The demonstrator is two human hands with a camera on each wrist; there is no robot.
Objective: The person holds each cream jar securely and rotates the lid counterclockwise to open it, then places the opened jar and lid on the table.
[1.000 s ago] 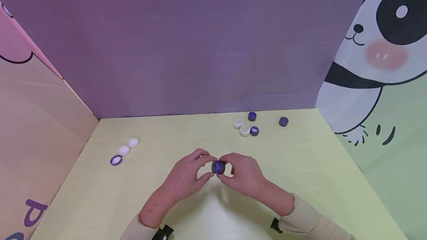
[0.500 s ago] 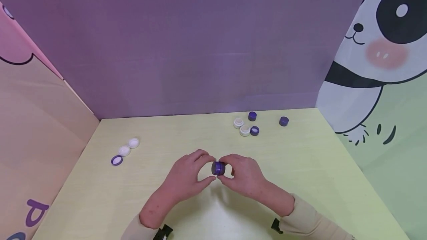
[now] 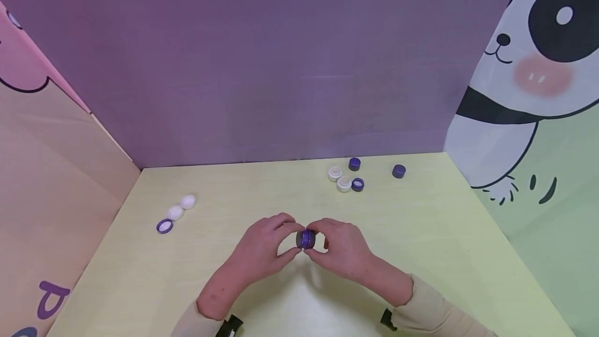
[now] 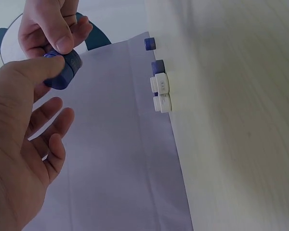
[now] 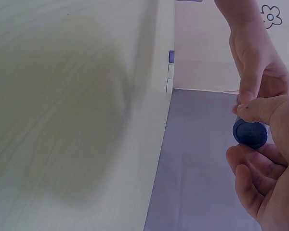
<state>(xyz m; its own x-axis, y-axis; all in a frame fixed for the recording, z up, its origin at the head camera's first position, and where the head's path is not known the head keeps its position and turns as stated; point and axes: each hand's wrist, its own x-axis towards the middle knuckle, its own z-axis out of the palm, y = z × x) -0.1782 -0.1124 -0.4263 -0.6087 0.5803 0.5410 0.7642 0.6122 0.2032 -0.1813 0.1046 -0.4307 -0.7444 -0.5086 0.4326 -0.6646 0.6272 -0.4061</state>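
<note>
A small round purple jar with its lid (image 3: 305, 239) is held sideways above the table, between both hands. My left hand (image 3: 264, 246) pinches its left end with thumb and forefinger. On the other end, the thumb and forefinger of my right hand (image 3: 343, 248) grip the purple piece. A seam shows between the two parts in the head view. The left wrist view has the jar (image 4: 62, 72) partly covered by the thumbs. From the right wrist, its dark round end face (image 5: 250, 134) is visible, with the other fingers curled loosely beneath.
At the left lie two white lids (image 3: 189, 202) and a purple-rimmed lid (image 3: 165, 226) in a row. Towards the back right stand two white jars (image 3: 343, 184), an upturned-looking purple piece (image 3: 357, 184) and purple pieces (image 3: 354, 164) (image 3: 399, 171). Fabric walls surround the table (image 3: 234, 191).
Half a second ago the left thumb and forefinger were spread a little off the jar; now they pinch it again. The right hand keeps its grip, and the jar stays almost in place.
</note>
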